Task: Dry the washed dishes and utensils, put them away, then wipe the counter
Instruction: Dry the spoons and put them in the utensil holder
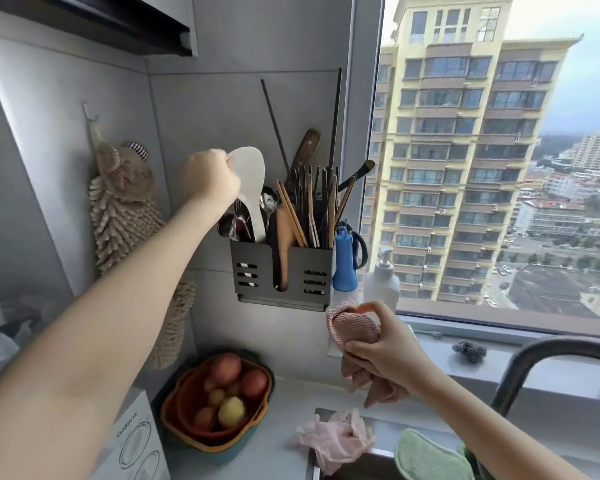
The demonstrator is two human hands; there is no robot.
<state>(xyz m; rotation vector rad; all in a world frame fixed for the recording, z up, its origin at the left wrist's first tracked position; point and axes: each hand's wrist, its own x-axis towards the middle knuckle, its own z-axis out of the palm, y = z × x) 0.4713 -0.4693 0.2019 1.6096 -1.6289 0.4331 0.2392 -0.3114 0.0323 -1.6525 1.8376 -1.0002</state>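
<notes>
One head-worn wide view, tilted up and forward at the wall corner: rack near, dead centre; window at 2 o'clock; bench and sink edge low, at 6 o'clock.

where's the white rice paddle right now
In the head view, the white rice paddle stands upright in the left compartment of the wall-mounted utensil holder, beside the metal spoons; the left hand is at its top edge.
</notes>
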